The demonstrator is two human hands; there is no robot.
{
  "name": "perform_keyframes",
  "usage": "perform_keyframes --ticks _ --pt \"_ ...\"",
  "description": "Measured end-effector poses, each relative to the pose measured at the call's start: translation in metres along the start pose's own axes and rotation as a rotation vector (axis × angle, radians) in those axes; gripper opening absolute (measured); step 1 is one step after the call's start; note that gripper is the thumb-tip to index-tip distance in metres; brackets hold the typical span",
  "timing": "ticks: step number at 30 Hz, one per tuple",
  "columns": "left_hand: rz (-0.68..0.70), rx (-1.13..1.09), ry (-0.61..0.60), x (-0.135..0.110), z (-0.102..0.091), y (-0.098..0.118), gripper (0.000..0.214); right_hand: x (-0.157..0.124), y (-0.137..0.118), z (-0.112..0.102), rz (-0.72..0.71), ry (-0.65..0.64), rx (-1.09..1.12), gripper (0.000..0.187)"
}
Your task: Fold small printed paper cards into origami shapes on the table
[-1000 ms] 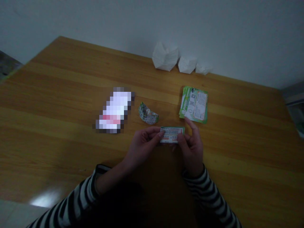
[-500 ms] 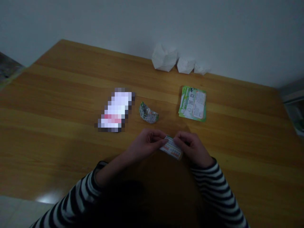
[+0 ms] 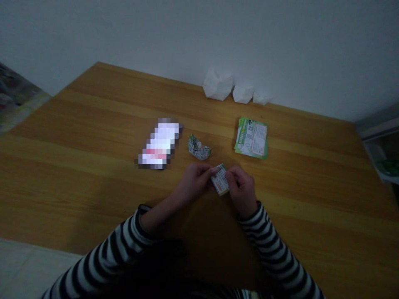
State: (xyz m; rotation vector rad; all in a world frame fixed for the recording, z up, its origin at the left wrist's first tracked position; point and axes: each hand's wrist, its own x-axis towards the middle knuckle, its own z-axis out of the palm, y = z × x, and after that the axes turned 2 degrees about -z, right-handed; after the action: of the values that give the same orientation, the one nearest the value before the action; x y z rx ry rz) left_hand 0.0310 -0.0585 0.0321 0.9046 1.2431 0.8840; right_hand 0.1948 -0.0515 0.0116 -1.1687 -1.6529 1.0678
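Across the wooden table (image 3: 93,112), I see the left hand (image 3: 195,180) and right hand (image 3: 241,191) pinching a folded paper card (image 3: 220,179) mid-table, fingers hiding part of it; a pixelated packet (image 3: 158,143) beyond stays unreadable.

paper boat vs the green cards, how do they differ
The paper boat is curved and raised, the green cards flat and rectangular. The boat is smaller than the cards, and greyish white where the cards are green. Both are printed paper lying on the table.
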Motion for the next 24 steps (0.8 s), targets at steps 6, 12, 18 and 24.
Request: perform_keyframes --ticks 6,12,18,24 --pt "-0.007 -0.159 -0.062 0.005 -0.002 -0.008 0.041 -0.002 0.002 0.005 -0.049 0.148 -0.08 0.023" --pt "0.058 -0.201 0.001 0.005 0.001 -0.01 0.045 -0.003 0.005 0.008 -0.095 0.177 -0.105 0.023" --pt "0.059 -0.11 -0.022 0.001 0.006 -0.004 0.04 -0.004 -0.001 0.012 -0.117 0.292 -0.135 0.024" --pt "0.138 0.006 0.122 0.001 0.008 -0.004 0.038 -0.004 -0.002 0.018 -0.091 0.3 -0.108 0.024"
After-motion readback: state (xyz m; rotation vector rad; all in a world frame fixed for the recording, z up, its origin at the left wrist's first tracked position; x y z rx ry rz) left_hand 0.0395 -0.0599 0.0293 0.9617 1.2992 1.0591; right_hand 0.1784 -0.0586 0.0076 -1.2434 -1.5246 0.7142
